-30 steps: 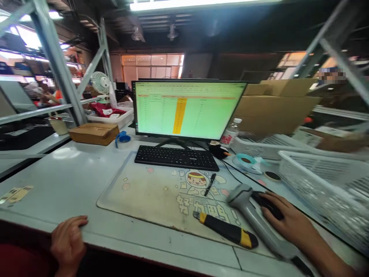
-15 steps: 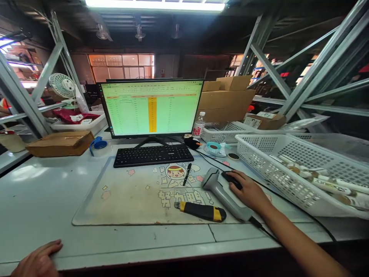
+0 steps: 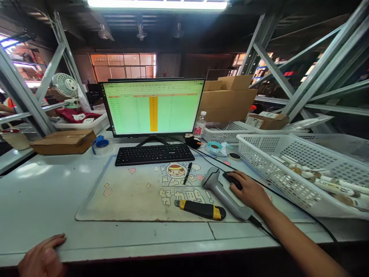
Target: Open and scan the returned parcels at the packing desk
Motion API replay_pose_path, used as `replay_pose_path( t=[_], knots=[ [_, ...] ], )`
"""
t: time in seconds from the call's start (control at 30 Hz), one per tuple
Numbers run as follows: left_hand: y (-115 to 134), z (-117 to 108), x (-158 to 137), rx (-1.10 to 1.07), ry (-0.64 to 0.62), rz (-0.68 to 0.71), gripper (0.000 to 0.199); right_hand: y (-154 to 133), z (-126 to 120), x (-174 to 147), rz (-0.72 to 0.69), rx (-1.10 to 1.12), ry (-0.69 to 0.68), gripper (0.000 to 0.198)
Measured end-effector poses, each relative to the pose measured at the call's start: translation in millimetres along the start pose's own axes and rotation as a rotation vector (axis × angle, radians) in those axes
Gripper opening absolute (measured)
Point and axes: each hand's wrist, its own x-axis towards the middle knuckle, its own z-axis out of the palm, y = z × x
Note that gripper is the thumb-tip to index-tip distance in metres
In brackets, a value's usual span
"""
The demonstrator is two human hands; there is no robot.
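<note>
Taking the middle of the mat (image 3: 129, 196) as my dial's centre, I have the mouse (image 3: 232, 180) at three o'clock, under my right hand (image 3: 249, 191). Those fingers are gently bent over it, closed only as far as its body allows. My left hand (image 3: 43, 254) lies at eight o'clock, at the near edge of the table (image 3: 52, 192); its fingers are loosely curled, and I see nothing in them, though the palm is hidden.

To handle the mouse well, I would leave the wrist low and loose, steer in short strokes, press with a fingertip only, and watch the screen (image 3: 132, 113) at twelve o'clock, not the hand.

Room is tight toward nine o'clock from the mouse: the scanner (image 3: 226, 194) lies just beside it, and the scanner's lead (image 3: 257, 222) runs toward my forearm, so a wide sweep could snag it. The knife (image 3: 198, 209) at four o'clock and the pen (image 3: 188, 173) at one lie farther in. Toward two o'clock from the mouse, the basket (image 3: 266, 175) walls things off, with a black cable (image 3: 276, 188) between. My best open room is the bare left part of the mat, toward nine o'clock.
</note>
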Motion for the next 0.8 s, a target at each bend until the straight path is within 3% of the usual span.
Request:
replay_pose_path(
  t=[0.13, 0.37, 0.53, 0.7, 0.8],
  knots=[
    [10, 3, 8, 0.098, 0.041, 0.125, 0.033, 2, -2, -5, -0.025, -0.052, -0.011, 0.047],
    [15, 3, 3, 0.102, 0.028, 0.018, 0.034, 22, 7, 4, -0.036, 0.102, -0.056, 0.057],
    [20, 2, 2, 0.109, 0.021, -0.025, 0.037, 20, 7, 10, 0.086, 0.149, -0.096, 0.068],
    [23, 2, 5, 0.116, 0.021, 0.000, 0.035, 17, 6, 14, -0.015, 0.153, -0.092, 0.074],
    [24, 2, 5, 0.111, 0.028, 0.004, 0.034, 20, 9, 15, 0.019, 0.165, -0.107, 0.078]
  ],
)
